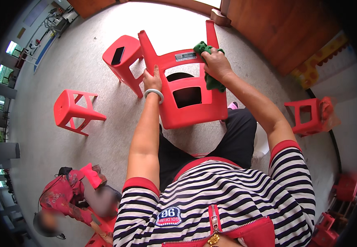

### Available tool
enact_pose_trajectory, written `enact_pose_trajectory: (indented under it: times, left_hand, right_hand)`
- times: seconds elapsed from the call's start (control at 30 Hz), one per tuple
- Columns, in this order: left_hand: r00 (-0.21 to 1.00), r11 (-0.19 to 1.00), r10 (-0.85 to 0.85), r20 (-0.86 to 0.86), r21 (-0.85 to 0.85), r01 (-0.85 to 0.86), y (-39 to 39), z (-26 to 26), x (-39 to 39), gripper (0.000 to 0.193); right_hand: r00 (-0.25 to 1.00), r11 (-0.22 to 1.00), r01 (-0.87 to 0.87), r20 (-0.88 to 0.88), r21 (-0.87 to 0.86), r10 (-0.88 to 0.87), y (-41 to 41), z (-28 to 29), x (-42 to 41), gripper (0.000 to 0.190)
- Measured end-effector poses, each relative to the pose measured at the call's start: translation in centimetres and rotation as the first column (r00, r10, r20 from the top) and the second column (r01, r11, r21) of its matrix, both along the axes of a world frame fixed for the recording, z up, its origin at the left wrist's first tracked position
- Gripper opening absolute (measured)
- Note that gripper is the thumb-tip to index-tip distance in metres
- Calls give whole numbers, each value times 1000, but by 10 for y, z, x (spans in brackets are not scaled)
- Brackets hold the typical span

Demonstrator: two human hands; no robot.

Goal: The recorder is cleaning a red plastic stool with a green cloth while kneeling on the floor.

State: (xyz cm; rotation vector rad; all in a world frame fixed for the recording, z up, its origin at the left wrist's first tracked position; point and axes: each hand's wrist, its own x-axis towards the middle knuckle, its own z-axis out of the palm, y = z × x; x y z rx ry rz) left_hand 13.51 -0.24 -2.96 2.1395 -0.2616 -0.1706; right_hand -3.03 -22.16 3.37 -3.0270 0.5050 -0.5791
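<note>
A red plastic stool (194,115) is held in front of me, tipped over so that its seat end is nearer my body and two legs point away. My left hand (153,81) grips the stool's left leg side, a pale bangle on the wrist. In my right hand (217,64) is a bunched green cloth (214,84), pressed against the right side of the stool near the base of a leg. A sticker (185,56) with print is on the stool's cross rail. Dark openings show between its rails.
Left of the held stool, another red stool (126,43) bears a black phone (118,55). A further stool (64,108) stands farther left. To the right, a stool (308,115) has a plastic bag (329,112) on it. A person (64,197) bends over red stools at lower left.
</note>
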Motion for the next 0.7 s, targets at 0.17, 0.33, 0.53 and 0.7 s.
enact_pose_trajectory:
  times: [0.17,0.33,0.53,0.7]
  left_hand:
    - [995,1000,22,102,-7,-22,-10,-16,13,75]
    - [996,976,-42,-77,-218,24,4,-13,20,59]
    - [998,999,49,47,-1,-49,-4,-5,6,66]
    - [999,991,-38,-23,-128,35,0,12,-1,106]
  right_hand:
    - [985,985,-156,89,79,149,89,3,60,20]
    - [935,925,-356,41,132,353,124,2,74,18]
    - [959,969,-244,-144,18,245,64,27,49,25]
    - [996,996,-83,-40,33,84,-28,24,-5,36]
